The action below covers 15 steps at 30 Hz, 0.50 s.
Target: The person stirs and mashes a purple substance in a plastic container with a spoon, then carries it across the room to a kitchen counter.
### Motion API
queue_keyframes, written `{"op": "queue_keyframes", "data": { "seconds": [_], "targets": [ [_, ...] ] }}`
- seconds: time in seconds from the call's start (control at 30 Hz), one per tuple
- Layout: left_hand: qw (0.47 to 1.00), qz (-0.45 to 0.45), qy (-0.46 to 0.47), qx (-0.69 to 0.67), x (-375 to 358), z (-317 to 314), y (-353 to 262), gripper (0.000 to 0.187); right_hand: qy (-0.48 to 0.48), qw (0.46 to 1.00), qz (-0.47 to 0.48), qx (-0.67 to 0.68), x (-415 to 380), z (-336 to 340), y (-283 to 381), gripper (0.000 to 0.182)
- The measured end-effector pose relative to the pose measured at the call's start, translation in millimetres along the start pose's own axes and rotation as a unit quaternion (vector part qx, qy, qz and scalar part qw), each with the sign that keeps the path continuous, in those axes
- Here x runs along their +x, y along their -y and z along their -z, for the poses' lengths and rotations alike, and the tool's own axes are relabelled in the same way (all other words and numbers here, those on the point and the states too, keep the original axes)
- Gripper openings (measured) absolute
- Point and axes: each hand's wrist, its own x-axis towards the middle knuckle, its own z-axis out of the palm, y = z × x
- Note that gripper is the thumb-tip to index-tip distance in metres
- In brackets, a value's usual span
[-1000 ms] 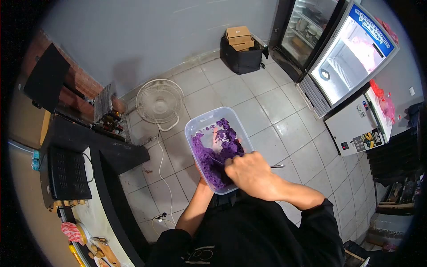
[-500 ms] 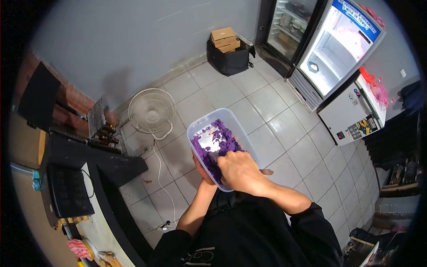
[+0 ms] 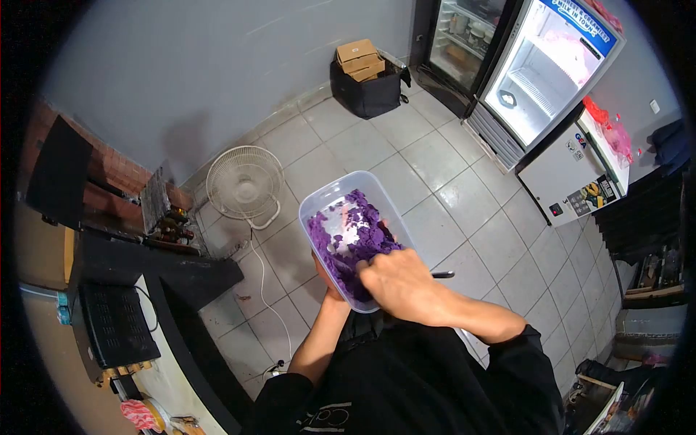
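Note:
A clear plastic container [image 3: 396,216] is held in front of my body, tilted so its inside shows. Crumbly purple mash [image 3: 367,225] lines its sides, with part of the pale bottom bare in the middle. My left hand [image 3: 326,278] supports it from beneath and the left side, its fingers mostly hidden by the container. Over the near right part of the container, my right hand [image 3: 404,285] is closed around a metal spoon. The spoon handle [image 3: 443,275] sticks out to the right of the fist; its bowl end is down in the mash and hard to make out.
A white fan [image 3: 245,183] stands on the tiled floor, its cord [image 3: 270,301] running toward me. Left is a counter [image 3: 174,377] with a black appliance [image 3: 116,322]. Beyond are a black bag with boxes [image 3: 368,93], a lit display fridge [image 3: 533,87] and a white chest freezer [image 3: 573,174].
My right hand has moved slightly right and down with the spoon, whose handle has swung and shows more. The container has shifted slightly up and left in view; the mash has moved a little.

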Motion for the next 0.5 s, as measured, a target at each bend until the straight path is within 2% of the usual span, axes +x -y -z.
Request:
{"op": "queue_keyframes", "data": {
  "seconds": [0.1, 0.13, 0.17, 0.23, 0.37, 0.5],
  "targets": [
    [0.998, 0.01, -0.059, -0.001, 0.3, -8.9, -5.2, 0.078, 0.008, 0.994, -0.095, -0.055, 10.1, 24.6, 0.3, 0.015],
    [0.995, 0.003, -0.103, -0.013, -4.0, 5.3, -3.6, 0.072, -0.027, 0.994, -0.089, -0.059, 14.5, 25.3, -5.5, 0.014],
    [0.989, -0.003, -0.148, -0.026, -8.8, 21.1, 0.3, 0.066, -0.021, 0.995, -0.075, -0.057, 19.9, 24.8, -10.6, 0.014],
    [0.983, -0.001, -0.181, -0.018, -8.1, 23.5, 7.4, 0.064, -0.01, 0.998, -0.044, -0.052, 34.4, 19.1, -14.0, 0.013],
    [0.991, 0.013, -0.124, 0.043, -7.8, 35.7, 5.8, 0.066, -0.002, 0.995, 0.039, -0.097, 41.5, -0.2, -13.1, 0.011],
    [0.994, 0.049, -0.092, 0.043, -2.4, 23.5, 2.7, 0.069, 0.027, 0.992, 0.071, -0.098, 27.9, -15.2, -10.9, 0.012]
  ]
}}
